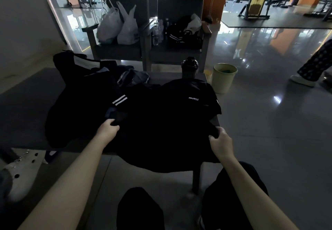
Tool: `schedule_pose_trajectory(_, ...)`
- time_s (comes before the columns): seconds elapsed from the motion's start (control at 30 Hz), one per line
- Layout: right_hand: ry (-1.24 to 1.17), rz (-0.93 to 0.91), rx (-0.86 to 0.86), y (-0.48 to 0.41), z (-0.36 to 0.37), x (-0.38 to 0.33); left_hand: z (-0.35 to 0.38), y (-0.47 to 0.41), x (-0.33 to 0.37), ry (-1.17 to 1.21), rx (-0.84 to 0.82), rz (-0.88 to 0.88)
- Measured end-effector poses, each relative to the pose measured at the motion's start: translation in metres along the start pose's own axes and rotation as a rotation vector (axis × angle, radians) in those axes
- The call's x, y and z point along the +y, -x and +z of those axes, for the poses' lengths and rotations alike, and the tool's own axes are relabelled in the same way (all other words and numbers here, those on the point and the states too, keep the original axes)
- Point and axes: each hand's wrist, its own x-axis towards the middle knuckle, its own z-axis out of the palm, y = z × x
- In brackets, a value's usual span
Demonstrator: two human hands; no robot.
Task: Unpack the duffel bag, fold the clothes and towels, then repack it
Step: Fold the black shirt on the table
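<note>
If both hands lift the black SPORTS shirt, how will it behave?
Probably floppy: the black SPORTS shirt hangs off the table. Likely light, since the left hand and right hand pinch only its fabric. It may sag between them.

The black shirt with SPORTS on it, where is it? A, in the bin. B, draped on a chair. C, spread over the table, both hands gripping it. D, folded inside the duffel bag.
C: the black shirt lies spread over the table, left hand and right hand each gripping its fabric.
</note>
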Motion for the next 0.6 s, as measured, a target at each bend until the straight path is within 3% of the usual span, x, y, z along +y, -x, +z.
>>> schedule_pose_trajectory(0.17, -0.156, -0.101, -0.067, 0.008, -0.006, -0.021, -0.023, 0.026, 0.027, 0.332, -0.199, 0.066)
schedule_pose_trajectory(0.27, -0.303, -0.071, -0.316, 0.005, -0.013, -0.026, -0.035, 0.047, 0.040, 0.396, -0.363, 0.079)
schedule_pose_trajectory(0.33, -0.282, -0.149, -0.469, 0.003, -0.017, -0.026, -0.041, 0.055, 0.044, 0.297, -0.416, 0.141)
schedule_pose_trajectory(0.47, 0.046, -0.422, -0.492, 0.001, -0.023, -0.024, -0.045, 0.055, 0.043, 0.098, -0.250, 0.282)
schedule_pose_trajectory(0.6, 0.232, -0.584, -0.282, 0.007, -0.030, -0.030, -0.042, 0.043, 0.038, 0.024, -0.007, 0.327)
